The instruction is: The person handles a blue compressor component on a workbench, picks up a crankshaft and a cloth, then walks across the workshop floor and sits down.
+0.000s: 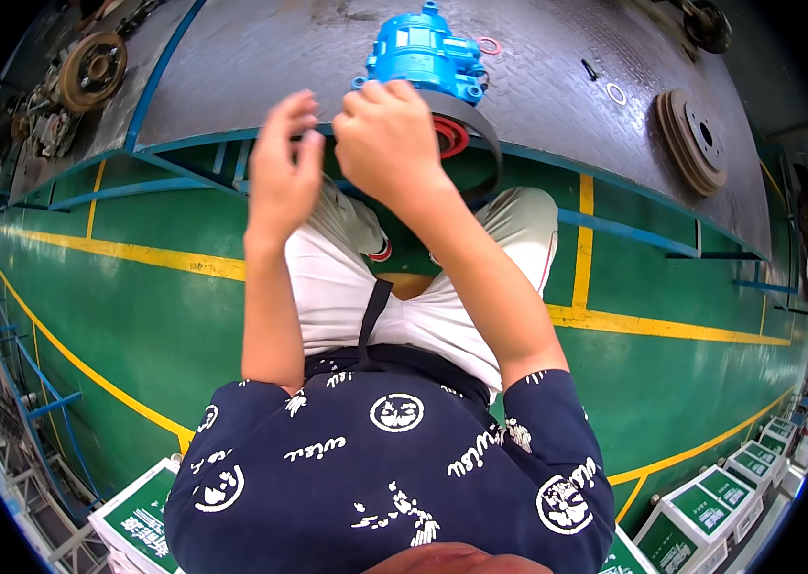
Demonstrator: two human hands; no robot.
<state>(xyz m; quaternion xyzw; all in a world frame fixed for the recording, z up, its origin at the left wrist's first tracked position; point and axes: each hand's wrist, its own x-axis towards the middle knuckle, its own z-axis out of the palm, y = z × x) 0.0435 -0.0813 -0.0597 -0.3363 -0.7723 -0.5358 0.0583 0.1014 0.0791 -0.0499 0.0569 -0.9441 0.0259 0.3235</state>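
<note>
A blue compressor-like machine part [423, 50] sits at the near edge of the metal-topped bench, with a red pulley-like ring [452, 137] on its near side. Around that ring a wide black belt [492, 143] curves down past the bench edge. My right hand [390, 134] is closed at the near left of the blue part, its fingers curled where the belt runs under them; the exact grip is partly hidden. Just left of it, my left hand [287, 172] is raised with thumb and fingers apart, slightly blurred and holding nothing visible.
On the bench [261, 67] lie a small red ring [489, 45], a white ring [616, 94], a dark bolt-like piece [590, 69] and a rusty brake drum or disc [691, 142]. Another rusty disc [93, 72] stands far left. Green-and-white boxes [710, 507] line the floor behind me.
</note>
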